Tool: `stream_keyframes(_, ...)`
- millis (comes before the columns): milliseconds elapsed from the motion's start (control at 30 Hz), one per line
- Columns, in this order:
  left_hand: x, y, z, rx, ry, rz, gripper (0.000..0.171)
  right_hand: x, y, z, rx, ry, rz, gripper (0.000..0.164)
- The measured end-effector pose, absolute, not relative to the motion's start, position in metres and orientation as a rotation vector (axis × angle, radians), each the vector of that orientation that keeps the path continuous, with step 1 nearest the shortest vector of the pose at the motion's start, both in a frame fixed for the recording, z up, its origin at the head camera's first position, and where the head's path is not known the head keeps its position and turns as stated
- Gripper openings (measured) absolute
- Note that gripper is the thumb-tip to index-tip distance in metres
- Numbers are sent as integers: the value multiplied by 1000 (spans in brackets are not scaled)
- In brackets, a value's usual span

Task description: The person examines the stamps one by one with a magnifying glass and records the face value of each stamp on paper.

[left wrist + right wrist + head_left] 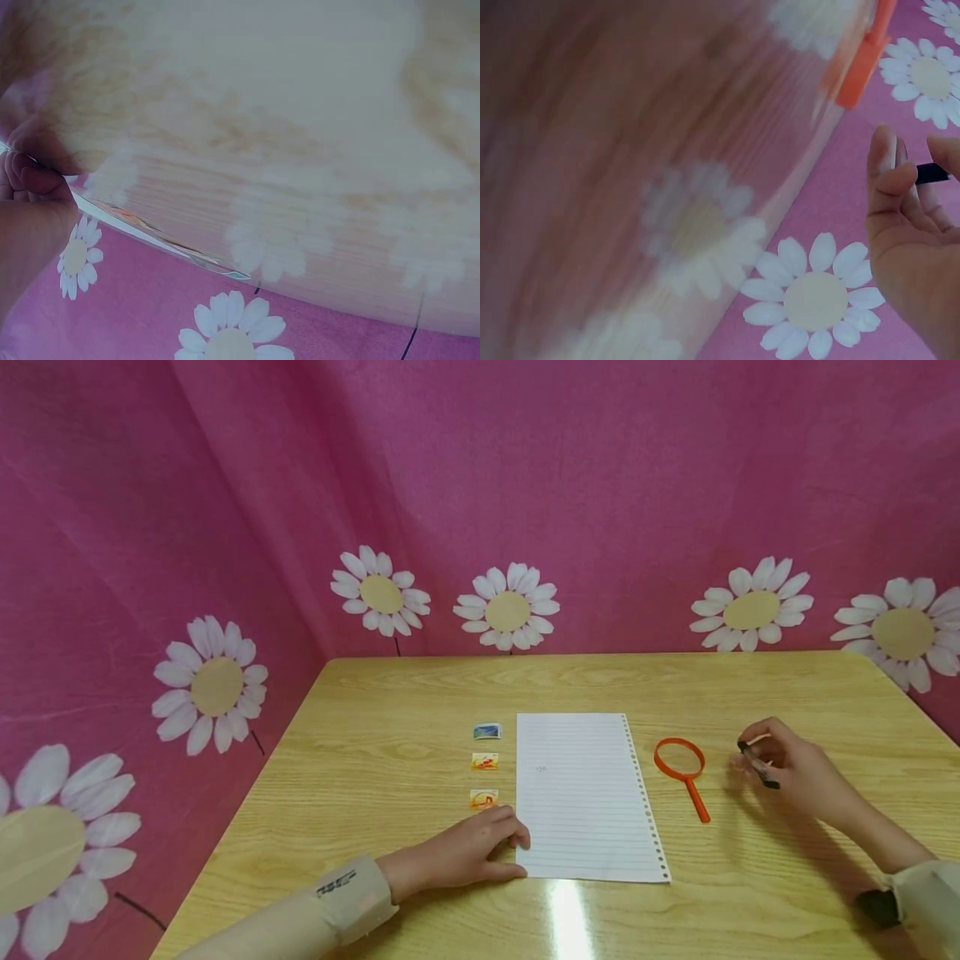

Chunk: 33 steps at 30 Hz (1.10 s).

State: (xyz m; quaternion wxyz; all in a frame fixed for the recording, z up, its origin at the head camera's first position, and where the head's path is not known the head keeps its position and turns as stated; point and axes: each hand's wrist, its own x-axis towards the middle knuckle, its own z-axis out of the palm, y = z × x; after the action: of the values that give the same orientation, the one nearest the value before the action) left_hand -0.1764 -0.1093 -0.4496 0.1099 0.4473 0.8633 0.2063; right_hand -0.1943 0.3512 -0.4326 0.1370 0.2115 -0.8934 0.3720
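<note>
My right hand (802,772) pinches a pen (759,766) with a clear barrel and black ends, held above the table on the right. In the right wrist view a black part of the pen (931,174) shows between thumb and fingers. My left hand (468,852) rests at the lower left edge of a lined sheet of paper (581,827), its thumb and fingertips at the margin. Small faint writing (541,769) marks the sheet's left part. Three postage stamps lie in a column left of it: a blue one (487,732), a yellow one (484,762) and an orange-yellow one (483,798) by the left knuckles.
Between the sheet and my right hand lies a red-orange magnifying glass (696,797), handle toward me. The wooden table (390,743) meets a pink curtain (600,485) with daisies at the back and sides. Light glares on the table's front (567,918).
</note>
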Motion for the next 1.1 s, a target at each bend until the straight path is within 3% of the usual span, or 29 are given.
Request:
stream_keyframes(267, -176, -109, -450, 1310, 2534, 608, 28, -190, 346, -431, 531, -2632, 1315, 14)
stream_keyframes(467, -175, -109, -447, 1312, 2532, 613, 28, -189, 343, -430, 573, -2630, 1219, 4)
stream_keyframes(700, -177, -109, -447, 1337, 2533, 609, 28, -187, 339, -427, 493, -2650, 1098, 5)
stream_keyframes(1100, -175, -109, -446, 1344, 2538, 613, 28, -188, 338, -430, 315, -2669, 1351, 13)
